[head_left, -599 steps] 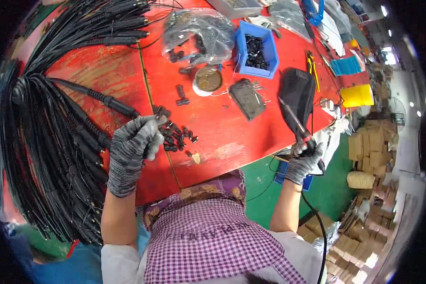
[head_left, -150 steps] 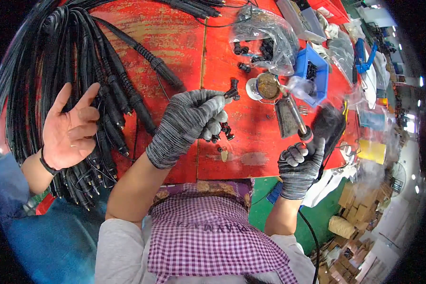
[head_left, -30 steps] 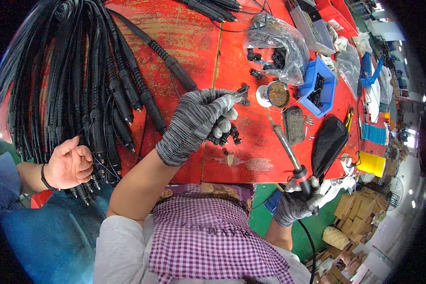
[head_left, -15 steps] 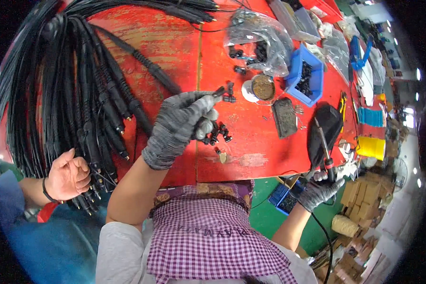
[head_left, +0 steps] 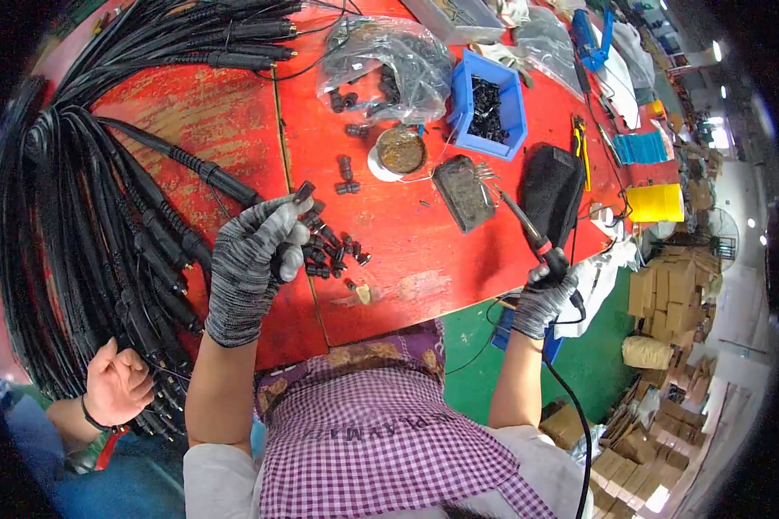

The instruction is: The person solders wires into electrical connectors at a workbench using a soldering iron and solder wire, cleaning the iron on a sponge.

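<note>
My left hand (head_left: 253, 270), in a grey knitted glove, pinches a small black cylindrical connector part (head_left: 304, 191) above the table. Just beyond its fingers lies a pile of similar loose black parts (head_left: 329, 253). My gloved right hand (head_left: 545, 303) is closed around the handle of a soldering iron (head_left: 528, 230) at the table's right edge. The iron's metal tip points up and to the left, near a dark rectangular pad (head_left: 464, 195). A round tin of brown paste (head_left: 402, 152) stands beyond the pile, with two black parts (head_left: 346, 176) to its left.
Black cables (head_left: 147, 233) with thick connector ends cover the table's left side. Another person's bare hand (head_left: 117, 387) is beside them. A blue bin (head_left: 518, 138) of black parts, a plastic bag (head_left: 424, 65), yellow-handled pliers (head_left: 582, 151) and a black pouch (head_left: 550, 183) lie further back.
The whole view has shifted, sliding the table leftward. My left hand has drawn back slightly from the two black parts. The soldering iron leans further left in my right hand.
</note>
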The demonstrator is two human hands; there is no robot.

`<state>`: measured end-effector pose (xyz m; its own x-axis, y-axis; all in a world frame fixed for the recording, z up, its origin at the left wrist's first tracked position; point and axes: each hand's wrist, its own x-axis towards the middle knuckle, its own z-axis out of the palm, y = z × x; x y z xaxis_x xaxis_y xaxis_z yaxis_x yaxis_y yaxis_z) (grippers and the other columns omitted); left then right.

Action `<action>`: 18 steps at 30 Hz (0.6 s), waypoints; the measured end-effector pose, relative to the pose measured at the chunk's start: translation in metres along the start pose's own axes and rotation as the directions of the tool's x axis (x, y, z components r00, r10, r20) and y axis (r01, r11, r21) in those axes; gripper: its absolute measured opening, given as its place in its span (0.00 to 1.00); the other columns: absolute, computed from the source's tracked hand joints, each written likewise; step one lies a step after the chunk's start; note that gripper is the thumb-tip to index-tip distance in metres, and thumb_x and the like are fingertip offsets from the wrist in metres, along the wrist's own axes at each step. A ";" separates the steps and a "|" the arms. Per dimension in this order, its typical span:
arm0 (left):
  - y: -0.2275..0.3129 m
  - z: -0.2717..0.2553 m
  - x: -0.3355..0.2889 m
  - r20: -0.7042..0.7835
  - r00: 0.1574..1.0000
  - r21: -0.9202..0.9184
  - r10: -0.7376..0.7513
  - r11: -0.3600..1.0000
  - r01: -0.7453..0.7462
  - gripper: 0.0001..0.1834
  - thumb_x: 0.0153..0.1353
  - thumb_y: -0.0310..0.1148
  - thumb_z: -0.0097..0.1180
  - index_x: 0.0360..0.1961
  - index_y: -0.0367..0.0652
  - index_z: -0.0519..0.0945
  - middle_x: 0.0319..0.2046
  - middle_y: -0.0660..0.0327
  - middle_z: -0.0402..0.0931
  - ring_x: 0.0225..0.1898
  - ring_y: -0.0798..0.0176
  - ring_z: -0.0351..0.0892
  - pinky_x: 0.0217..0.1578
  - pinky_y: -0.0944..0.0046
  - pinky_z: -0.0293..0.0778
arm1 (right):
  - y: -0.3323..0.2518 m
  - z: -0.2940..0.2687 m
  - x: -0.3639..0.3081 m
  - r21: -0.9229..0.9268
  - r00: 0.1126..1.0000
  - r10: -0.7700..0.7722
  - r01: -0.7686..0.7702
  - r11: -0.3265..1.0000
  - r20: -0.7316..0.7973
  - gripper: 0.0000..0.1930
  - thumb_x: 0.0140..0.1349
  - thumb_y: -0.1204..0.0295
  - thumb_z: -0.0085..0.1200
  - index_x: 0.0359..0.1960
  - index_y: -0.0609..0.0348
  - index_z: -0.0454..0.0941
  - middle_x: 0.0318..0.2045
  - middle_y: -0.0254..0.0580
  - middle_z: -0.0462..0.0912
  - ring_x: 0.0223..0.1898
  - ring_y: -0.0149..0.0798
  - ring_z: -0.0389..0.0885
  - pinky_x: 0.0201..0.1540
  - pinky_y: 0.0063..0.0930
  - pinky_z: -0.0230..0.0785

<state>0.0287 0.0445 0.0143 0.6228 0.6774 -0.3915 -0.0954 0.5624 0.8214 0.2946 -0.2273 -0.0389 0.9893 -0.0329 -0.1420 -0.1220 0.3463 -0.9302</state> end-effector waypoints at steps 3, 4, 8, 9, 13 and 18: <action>0.000 -0.001 0.000 -0.024 0.999 0.001 -0.022 1.000 0.023 0.13 0.57 0.33 0.49 0.37 0.34 0.75 0.19 0.64 0.73 0.13 0.77 0.66 0.12 0.79 0.60 | 0.013 0.010 0.001 0.034 0.998 0.018 -0.020 0.999 0.060 0.22 0.55 0.51 0.46 0.34 0.62 0.72 0.22 0.36 0.75 0.13 0.27 0.68 0.14 0.15 0.63; 0.000 -0.001 0.000 -0.035 0.999 -0.005 -0.034 0.999 0.034 0.13 0.57 0.33 0.48 0.37 0.34 0.75 0.19 0.64 0.73 0.13 0.77 0.66 0.12 0.79 0.60 | 0.016 0.014 0.000 0.041 0.992 0.038 -0.043 0.998 0.117 0.23 0.55 0.51 0.46 0.35 0.62 0.72 0.22 0.36 0.74 0.14 0.27 0.68 0.15 0.15 0.63; -0.001 -0.007 0.000 0.010 1.000 0.022 -0.017 1.000 0.017 0.14 0.57 0.35 0.48 0.37 0.34 0.75 0.20 0.65 0.73 0.14 0.78 0.66 0.14 0.79 0.61 | 0.036 0.025 0.002 0.115 0.957 0.137 -0.171 0.979 0.254 0.23 0.58 0.52 0.42 0.38 0.62 0.70 0.19 0.36 0.73 0.18 0.29 0.70 0.17 0.20 0.63; 0.004 -0.003 -0.002 -0.003 1.000 0.063 -0.019 0.998 0.019 0.14 0.57 0.37 0.48 0.37 0.35 0.75 0.20 0.66 0.72 0.15 0.78 0.66 0.14 0.79 0.61 | 0.039 0.023 0.006 0.130 0.944 0.176 -0.219 0.967 0.280 0.22 0.58 0.52 0.41 0.39 0.61 0.70 0.18 0.36 0.72 0.17 0.31 0.69 0.18 0.22 0.64; 0.003 -0.005 -0.002 0.023 1.000 0.040 -0.014 0.999 0.013 0.13 0.57 0.35 0.48 0.37 0.37 0.75 0.20 0.66 0.72 0.15 0.77 0.67 0.14 0.80 0.61 | 0.039 0.016 0.003 0.130 0.892 0.245 -0.314 0.941 0.380 0.22 0.58 0.52 0.41 0.43 0.58 0.69 0.20 0.39 0.72 0.19 0.33 0.70 0.20 0.24 0.65; 0.003 -0.007 -0.003 0.002 0.999 -0.038 -0.035 0.999 0.035 0.10 0.57 0.33 0.48 0.35 0.38 0.75 0.20 0.65 0.73 0.15 0.76 0.68 0.12 0.79 0.62 | 0.037 0.024 -0.013 -0.094 0.895 -0.049 0.101 0.990 0.444 0.23 0.57 0.52 0.42 0.43 0.59 0.70 0.24 0.36 0.74 0.23 0.31 0.71 0.25 0.22 0.65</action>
<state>0.0212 0.0475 0.0155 0.6273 0.6564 -0.4190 -0.1032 0.6034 0.7907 0.2789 -0.1914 -0.0636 0.9264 0.3702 0.0686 -0.0287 0.2511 -0.9675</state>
